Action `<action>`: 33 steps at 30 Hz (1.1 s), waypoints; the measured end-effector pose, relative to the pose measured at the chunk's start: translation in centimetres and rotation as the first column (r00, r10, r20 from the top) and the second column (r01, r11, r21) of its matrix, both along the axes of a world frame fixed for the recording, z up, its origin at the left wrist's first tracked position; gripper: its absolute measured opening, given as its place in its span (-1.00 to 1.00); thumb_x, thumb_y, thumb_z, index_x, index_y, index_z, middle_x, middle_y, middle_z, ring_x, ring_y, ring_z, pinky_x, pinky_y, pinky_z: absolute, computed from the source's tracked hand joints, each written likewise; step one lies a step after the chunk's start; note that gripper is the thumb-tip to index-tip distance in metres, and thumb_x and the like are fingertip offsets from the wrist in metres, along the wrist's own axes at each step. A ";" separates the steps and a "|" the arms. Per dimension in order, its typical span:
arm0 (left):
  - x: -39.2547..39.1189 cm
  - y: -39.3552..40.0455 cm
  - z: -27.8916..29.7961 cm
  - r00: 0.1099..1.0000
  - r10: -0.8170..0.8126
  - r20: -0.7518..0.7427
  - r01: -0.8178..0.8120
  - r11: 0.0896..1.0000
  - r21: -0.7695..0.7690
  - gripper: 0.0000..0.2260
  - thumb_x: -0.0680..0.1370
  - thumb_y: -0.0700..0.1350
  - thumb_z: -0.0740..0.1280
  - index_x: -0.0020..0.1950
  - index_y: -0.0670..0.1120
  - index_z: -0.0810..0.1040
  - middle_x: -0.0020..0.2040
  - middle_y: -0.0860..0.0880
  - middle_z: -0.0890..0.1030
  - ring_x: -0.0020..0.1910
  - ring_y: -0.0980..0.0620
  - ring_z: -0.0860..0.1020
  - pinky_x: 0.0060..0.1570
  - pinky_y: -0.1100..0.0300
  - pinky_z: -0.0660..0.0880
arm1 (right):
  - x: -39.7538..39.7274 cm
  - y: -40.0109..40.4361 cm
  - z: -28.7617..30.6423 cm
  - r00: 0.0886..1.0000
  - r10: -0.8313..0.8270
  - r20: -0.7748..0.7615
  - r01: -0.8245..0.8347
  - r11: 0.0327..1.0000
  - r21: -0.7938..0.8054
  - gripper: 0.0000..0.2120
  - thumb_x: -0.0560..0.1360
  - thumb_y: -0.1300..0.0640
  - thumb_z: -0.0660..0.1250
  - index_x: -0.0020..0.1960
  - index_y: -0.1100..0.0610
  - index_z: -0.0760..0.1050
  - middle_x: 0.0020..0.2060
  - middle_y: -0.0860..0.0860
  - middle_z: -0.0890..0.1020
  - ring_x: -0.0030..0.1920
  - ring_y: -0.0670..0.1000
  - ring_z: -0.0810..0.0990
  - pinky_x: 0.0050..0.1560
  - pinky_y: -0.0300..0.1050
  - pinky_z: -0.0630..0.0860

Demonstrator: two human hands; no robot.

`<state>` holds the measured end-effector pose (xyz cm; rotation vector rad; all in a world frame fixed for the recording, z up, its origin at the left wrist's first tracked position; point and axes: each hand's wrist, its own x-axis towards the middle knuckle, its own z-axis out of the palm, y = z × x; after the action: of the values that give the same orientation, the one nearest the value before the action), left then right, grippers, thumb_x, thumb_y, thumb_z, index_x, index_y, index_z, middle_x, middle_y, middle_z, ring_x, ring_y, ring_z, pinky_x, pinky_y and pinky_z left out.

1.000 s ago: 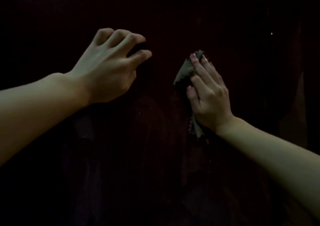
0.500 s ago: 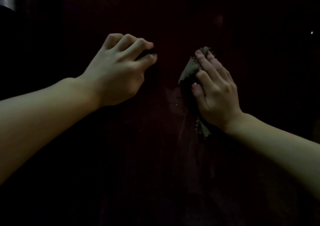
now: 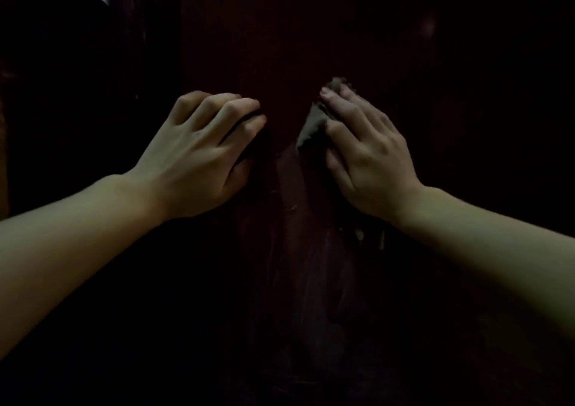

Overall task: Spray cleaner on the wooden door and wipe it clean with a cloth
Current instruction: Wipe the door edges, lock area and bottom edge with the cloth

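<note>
Right hand flat, fingers spread, pinning grey cloth to dark wooden door mid-frame; left hand curled, contents can't tell; keep palm pressure even, overlap strokes.

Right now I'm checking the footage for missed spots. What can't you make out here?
- Most of the cloth: under the right hand, head view.
- What the left hand curls its fingers around: dark, covered.
- Door cleanliness, wood grain: too dim.
- Spray bottle: not visible.
</note>
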<state>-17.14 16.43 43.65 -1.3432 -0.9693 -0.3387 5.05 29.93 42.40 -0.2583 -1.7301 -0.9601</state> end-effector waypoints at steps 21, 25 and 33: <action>-3.9 -2.5 -2.7 0.998 0.039 0.043 -0.037 0.998 -0.058 -0.25 0.47 0.29 0.18 0.43 -0.26 0.33 0.41 -0.24 0.35 0.42 -0.22 0.29 0.36 -0.10 0.20 | -5.9 -3.6 -6.1 0.991 0.042 0.131 -0.045 0.999 0.023 -0.60 0.56 0.11 0.22 0.34 0.24 0.48 0.43 0.22 0.38 0.48 0.24 0.27 0.47 0.16 0.21; -4.1 -2.5 -3.0 0.997 0.050 0.056 -0.046 0.996 -0.070 -0.25 0.43 0.23 0.18 0.45 -0.26 0.29 0.43 -0.23 0.33 0.44 -0.21 0.25 0.41 -0.06 0.13 | -4.2 -2.7 -11.9 0.962 0.007 0.273 -0.029 0.997 0.077 -0.60 0.53 0.11 0.28 0.32 0.24 0.46 0.42 0.23 0.39 0.47 0.25 0.30 0.42 0.20 0.30; -4.1 -2.5 -3.2 0.998 0.037 0.041 -0.035 0.998 -0.054 -0.37 0.49 0.10 0.15 0.44 -0.28 0.31 0.41 -0.25 0.35 0.41 -0.23 0.28 0.36 -0.10 0.20 | -8.5 -5.4 -8.3 0.991 0.055 0.121 -0.057 0.998 0.006 -0.65 0.56 0.08 0.23 0.27 0.20 0.54 0.42 0.21 0.39 0.48 0.23 0.28 0.48 0.15 0.21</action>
<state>-21.25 13.90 40.41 -1.3695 -1.0424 -0.3166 -3.44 24.55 34.06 -0.1471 -1.8335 -0.9591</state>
